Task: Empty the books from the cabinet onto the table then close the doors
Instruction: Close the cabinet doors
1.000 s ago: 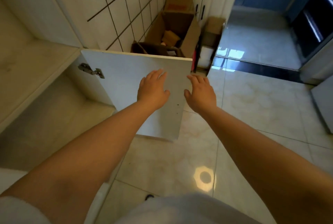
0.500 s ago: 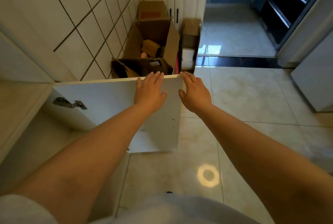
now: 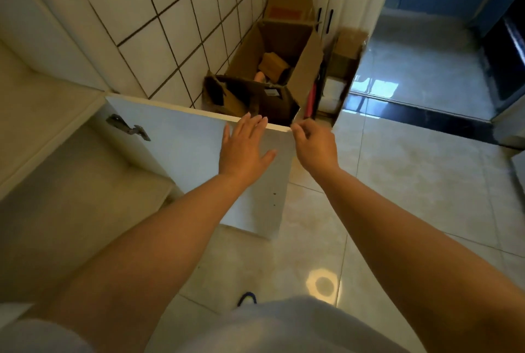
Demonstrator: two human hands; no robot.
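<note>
Cabinet door (image 3: 181, 148) stands open at centre, hinged at nine o'clock, its long top edge running toward three o'clock. Left hand (image 3: 244, 148) lies flat on it, fingers spread. Right hand (image 3: 314, 144) pinches the free corner, fingers curled together. A fast swing could trap fingertips against the frame.

Cabinet door (image 3: 181, 151) stands open, hinge (image 3: 127, 128) on inner face. Left hand (image 3: 244, 148) flat on door near top edge, fingers spread. Right hand (image 3: 314, 145) at door's top corner, fingers curled on its edge. Open cardboard box (image 3: 284, 68) behind door, by tiled wall (image 3: 170, 26).
</note>
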